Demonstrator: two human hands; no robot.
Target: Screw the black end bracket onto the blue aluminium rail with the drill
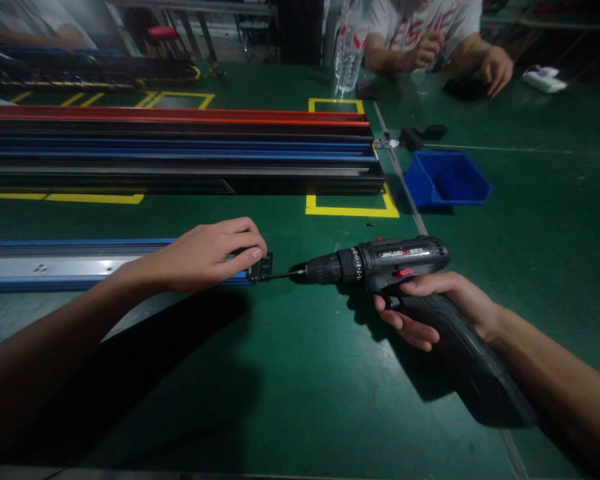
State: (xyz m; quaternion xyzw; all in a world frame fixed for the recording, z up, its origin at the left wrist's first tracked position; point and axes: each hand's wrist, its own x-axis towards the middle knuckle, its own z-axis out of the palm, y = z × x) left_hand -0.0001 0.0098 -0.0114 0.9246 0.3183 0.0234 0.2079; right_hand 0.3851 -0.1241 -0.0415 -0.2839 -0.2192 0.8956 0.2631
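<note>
My right hand is wrapped round the grip of a black cordless drill, its index finger at the trigger. The drill lies level and points left, and its long thin bit reaches a small black bracket. That bracket sits at the right end of a blue and silver metal profile lying on the table. Over this end bends my left hand, its fingers closed on the bracket and the profile's tip. Whether a screw sits at the bit's tip cannot be made out.
Several long black, red and blue profiles lie across the table behind. A blue bin stands to their right. Further back are plastic bottles, a white power strip and a seated person with both hands over the table.
</note>
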